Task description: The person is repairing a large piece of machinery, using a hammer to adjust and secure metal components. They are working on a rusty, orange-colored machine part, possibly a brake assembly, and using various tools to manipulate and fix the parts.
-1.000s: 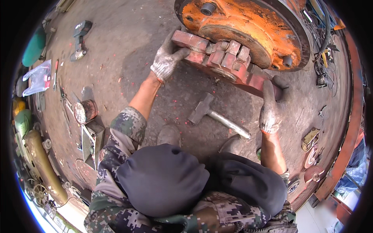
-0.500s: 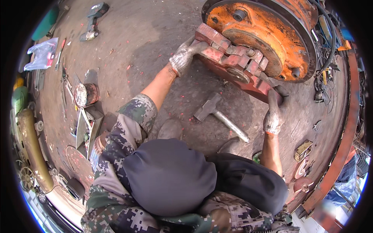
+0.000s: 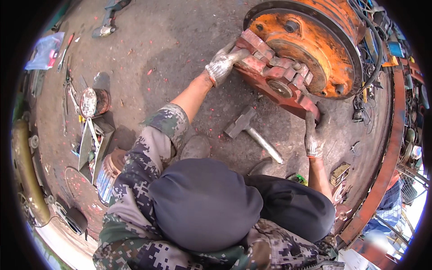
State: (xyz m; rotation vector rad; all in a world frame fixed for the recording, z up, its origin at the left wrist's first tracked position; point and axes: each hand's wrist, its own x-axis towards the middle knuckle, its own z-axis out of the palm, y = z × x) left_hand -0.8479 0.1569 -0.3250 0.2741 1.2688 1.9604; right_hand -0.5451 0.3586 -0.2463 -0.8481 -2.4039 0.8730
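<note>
My left hand [image 3: 221, 65], in a dirty white knit glove, grips the upper-left end of a heavy red metal plate [image 3: 261, 81] with stepped blocks and a central round boss. My right hand [image 3: 315, 135], also gloved, has its fingers closed on the plate's lower-right end. The plate sits tilted against, or very near, the face of a large orange round housing [image 3: 326, 74] with a dark rim and bolt bosses; whether they touch is hard to tell. A sledgehammer [image 3: 240, 121] with a steel handle lies on the floor below the plate, between my hands.
At left lie a power tool [image 3: 105, 24], a plastic bag [image 3: 45, 49], wrenches [image 3: 69, 94], a round tin [image 3: 90, 103] and a metal box [image 3: 94, 148]. Hoses and cables [image 3: 373, 81] lie beside the housing at right, along a long rusty beam [image 3: 389, 148]. The concrete floor [image 3: 171, 54] surrounds them.
Both hands still grip the red plate. The plate, housing and my left hand have shifted rightward and down in view; floor items on the left have also shifted, so my view has moved.
</note>
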